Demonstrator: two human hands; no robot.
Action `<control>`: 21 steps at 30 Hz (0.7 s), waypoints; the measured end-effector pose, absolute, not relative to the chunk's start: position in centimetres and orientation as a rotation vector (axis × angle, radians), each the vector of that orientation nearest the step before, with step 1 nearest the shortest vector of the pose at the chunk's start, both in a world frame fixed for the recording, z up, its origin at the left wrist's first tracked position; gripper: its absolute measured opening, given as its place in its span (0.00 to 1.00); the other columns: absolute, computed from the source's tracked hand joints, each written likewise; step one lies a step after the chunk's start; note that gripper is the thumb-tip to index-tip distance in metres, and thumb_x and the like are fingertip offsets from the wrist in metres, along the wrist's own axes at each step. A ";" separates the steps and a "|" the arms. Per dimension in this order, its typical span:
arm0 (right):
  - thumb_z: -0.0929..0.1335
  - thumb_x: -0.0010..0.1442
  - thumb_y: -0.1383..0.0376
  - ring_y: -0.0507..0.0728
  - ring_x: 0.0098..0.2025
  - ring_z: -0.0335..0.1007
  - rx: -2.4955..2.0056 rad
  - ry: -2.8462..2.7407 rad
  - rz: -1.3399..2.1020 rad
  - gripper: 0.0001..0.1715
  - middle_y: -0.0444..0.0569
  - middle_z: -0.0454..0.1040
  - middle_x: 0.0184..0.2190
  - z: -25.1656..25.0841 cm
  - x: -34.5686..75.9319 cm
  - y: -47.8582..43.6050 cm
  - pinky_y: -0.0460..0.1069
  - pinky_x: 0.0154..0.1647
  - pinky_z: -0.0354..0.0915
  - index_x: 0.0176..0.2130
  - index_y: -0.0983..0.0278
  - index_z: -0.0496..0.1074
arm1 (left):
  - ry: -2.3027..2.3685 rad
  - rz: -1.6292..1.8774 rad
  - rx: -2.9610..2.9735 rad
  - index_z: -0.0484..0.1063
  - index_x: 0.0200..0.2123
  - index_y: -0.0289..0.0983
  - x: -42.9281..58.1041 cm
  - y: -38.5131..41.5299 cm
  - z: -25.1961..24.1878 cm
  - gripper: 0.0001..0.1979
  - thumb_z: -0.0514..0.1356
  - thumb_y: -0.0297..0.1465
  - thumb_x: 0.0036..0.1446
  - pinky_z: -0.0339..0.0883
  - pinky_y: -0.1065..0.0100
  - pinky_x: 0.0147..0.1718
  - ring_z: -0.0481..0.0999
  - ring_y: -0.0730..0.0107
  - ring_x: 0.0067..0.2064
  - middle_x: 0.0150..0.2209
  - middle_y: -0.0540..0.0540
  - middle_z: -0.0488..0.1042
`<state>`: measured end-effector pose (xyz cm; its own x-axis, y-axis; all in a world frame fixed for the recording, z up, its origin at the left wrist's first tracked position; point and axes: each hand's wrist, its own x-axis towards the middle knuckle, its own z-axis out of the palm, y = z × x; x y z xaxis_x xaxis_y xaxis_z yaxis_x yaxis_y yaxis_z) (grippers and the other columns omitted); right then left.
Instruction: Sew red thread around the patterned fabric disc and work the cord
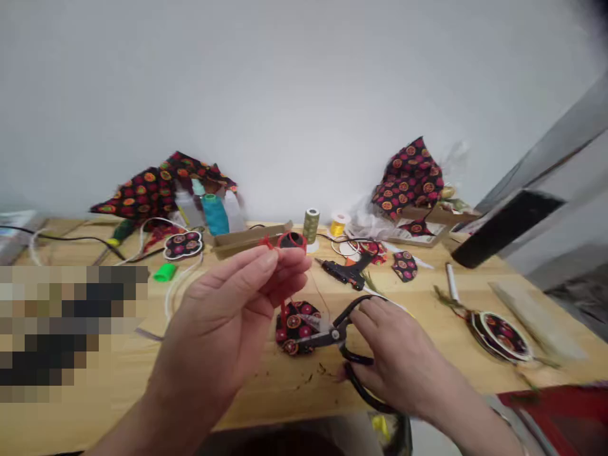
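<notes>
Scissors (335,334) over cluttered wooden table (280,387); plain grey wall (285,107) behind.

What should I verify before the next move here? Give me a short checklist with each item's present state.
1. Left hand has the red cord: ok, pinched at the fingertips.
2. Right hand has the scissors: ok, held by the handles.
3. Blades open: ok, they look parted.
4. Left hand clear of the blades: ok, it shows above them.
5. Cord between the blades: cannot tell.
6. Glue gun switched off: cannot tell; it lies on the table.
</notes>
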<state>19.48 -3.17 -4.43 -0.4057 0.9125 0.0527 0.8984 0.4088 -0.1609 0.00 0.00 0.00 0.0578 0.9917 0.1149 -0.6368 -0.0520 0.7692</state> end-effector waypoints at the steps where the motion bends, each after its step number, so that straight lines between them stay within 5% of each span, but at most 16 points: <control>1: 0.70 0.46 0.61 0.60 0.38 0.60 -1.633 -2.524 0.158 0.15 0.50 0.67 0.34 -4.5 19.5 -3.1 0.53 0.38 0.60 0.34 0.65 0.67 | 0.591 1.449 0.787 0.76 0.29 0.33 0.0 0.0 0.1 0.09 0.56 0.25 0.56 0.72 0.71 0.38 0.77 0.70 0.36 0.31 0.47 0.79; 12: 0.70 0.45 0.55 0.60 0.37 0.62 -1.597 -2.544 0.094 0.19 0.50 0.68 0.33 -4.9 19.2 -2.7 0.53 0.36 0.60 0.33 0.65 0.67 | 0.615 1.441 0.805 0.76 0.28 0.33 -0.2 -0.1 0.0 0.09 0.56 0.25 0.55 0.73 0.71 0.36 0.77 0.70 0.35 0.30 0.46 0.79; 21: 0.70 0.48 0.59 0.58 0.29 0.68 -1.605 -2.728 -0.043 0.11 0.48 0.73 0.26 -5.1 19.6 -2.5 0.49 0.26 0.56 0.29 0.64 0.69 | 0.620 1.439 0.814 0.76 0.29 0.34 -0.1 -0.2 0.1 0.09 0.56 0.25 0.56 0.73 0.72 0.36 0.77 0.71 0.35 0.30 0.48 0.79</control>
